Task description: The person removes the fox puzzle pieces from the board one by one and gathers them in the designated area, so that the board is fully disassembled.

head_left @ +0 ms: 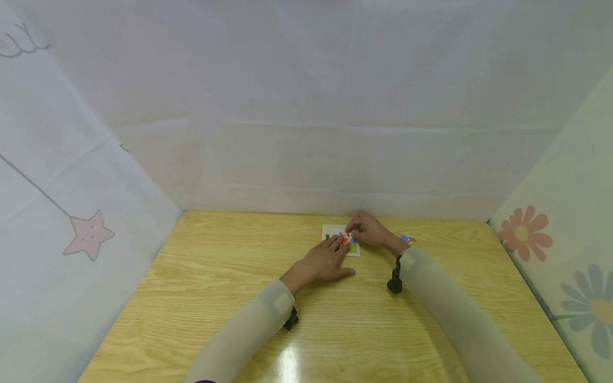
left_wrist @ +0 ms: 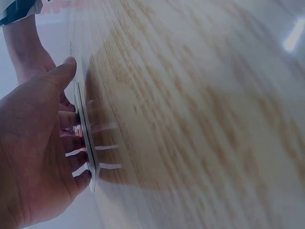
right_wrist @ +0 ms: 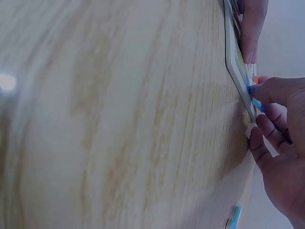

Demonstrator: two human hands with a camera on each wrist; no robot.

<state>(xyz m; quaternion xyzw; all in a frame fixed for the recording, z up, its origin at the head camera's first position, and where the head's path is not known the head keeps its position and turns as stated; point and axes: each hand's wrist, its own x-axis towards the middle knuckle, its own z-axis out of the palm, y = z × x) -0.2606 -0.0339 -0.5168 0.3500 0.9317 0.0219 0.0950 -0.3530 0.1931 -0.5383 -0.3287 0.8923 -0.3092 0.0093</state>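
Note:
A thin white-bordered puzzle board (head_left: 330, 226) with a colourful picture lies flat near the table's back edge. My left hand (head_left: 325, 261) rests on its left front part, fingers straight and spread, thumb out to the side over the table. At the board's right side, my right hand (head_left: 372, 231) pinches a small blue and orange puzzle piece (right_wrist: 259, 104) between thumb and fingers, low against the board. In the left wrist view the board (left_wrist: 86, 138) shows edge-on under my fingertips. My hands hide much of the picture.
Another blue and orange puzzle piece (head_left: 408, 239) lies on the wooden table (head_left: 215, 287), right of the board, beside my right wrist. A white cloth wall (head_left: 268, 159) rises behind the table, with printed cloth on both sides.

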